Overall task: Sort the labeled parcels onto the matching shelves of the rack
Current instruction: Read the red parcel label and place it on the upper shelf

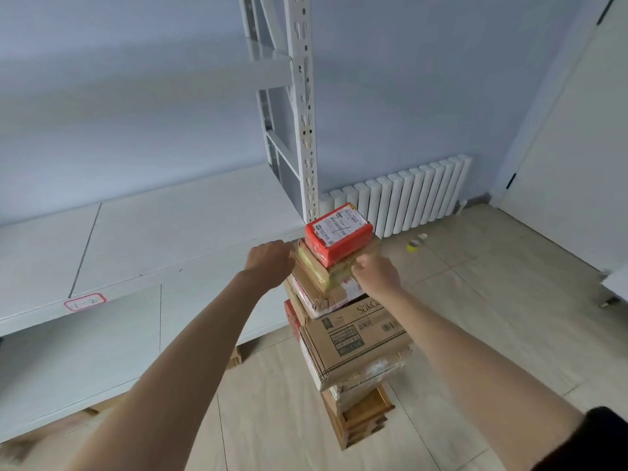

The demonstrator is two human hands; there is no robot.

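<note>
A tall stack of cardboard parcels (353, 341) stands on the floor beside the white rack. On top lies a red parcel (338, 237) with a white label. Under it sits a small brown parcel (323, 271) with yellow tape. My left hand (270, 261) grips the left end of that brown parcel, and my right hand (375, 273) grips its right end. The white rack shelf (163, 239) spreads to the left, with a red-framed tag (85, 301) on its front edge. A lower shelf (78, 362) lies beneath it.
The rack's perforated upright (306, 107) rises just behind the stack. A white radiator (404, 195) lines the back wall. A roll of yellow tape (413, 245) lies on the tiled floor to the right. A white door (577, 147) stands at far right.
</note>
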